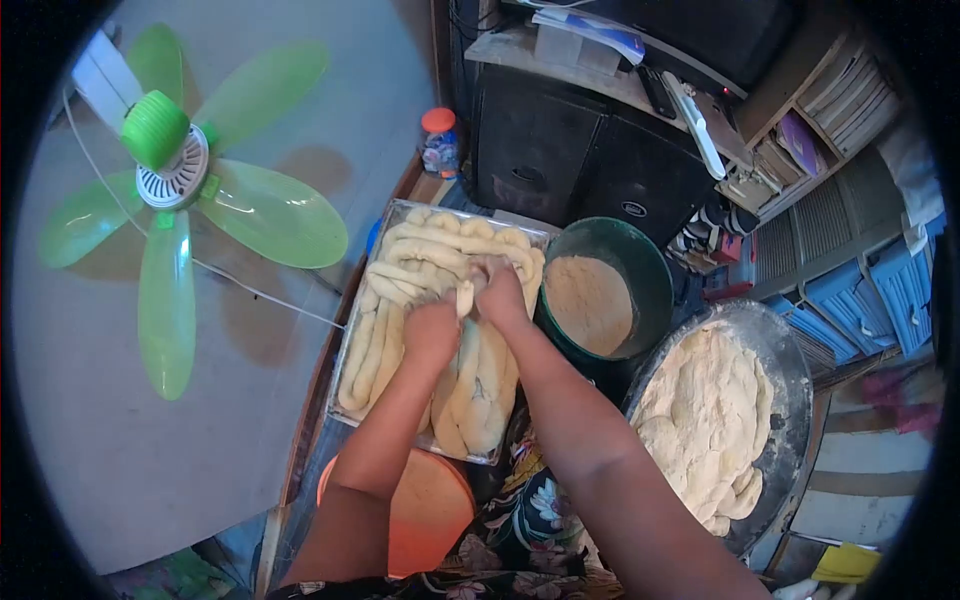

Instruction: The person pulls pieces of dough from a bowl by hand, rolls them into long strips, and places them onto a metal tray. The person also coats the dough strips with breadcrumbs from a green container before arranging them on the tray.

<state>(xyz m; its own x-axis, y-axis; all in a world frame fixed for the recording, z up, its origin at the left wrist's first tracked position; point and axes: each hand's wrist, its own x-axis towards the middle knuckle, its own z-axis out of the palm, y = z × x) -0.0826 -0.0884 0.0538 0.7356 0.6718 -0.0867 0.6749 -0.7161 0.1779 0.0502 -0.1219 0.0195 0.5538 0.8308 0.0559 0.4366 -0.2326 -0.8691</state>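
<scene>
A metal tray point(349, 345) sits in front of me, filled with long, pale dough ropes point(377, 345), some lying side by side and some looped or twisted. Over the middle of it, my left hand point(434, 325) has its fingers closed around a short strip of dough point(465, 298). Close by on the right, my right hand point(499, 290) is curled onto the dough near the same strip. Its fingertips are partly hidden among the ropes, and both hands are slightly blurred.
Right of the tray stands a green bucket point(655, 300) of flour-like powder. Beyond it, a dark basin point(793, 390) holds a large mass of dough point(700, 420). An orange tub point(430, 515) is below my left forearm. Black speakers point(540, 140), a lidded jar point(439, 150) and a green-bladed fan point(270, 210) surround the area.
</scene>
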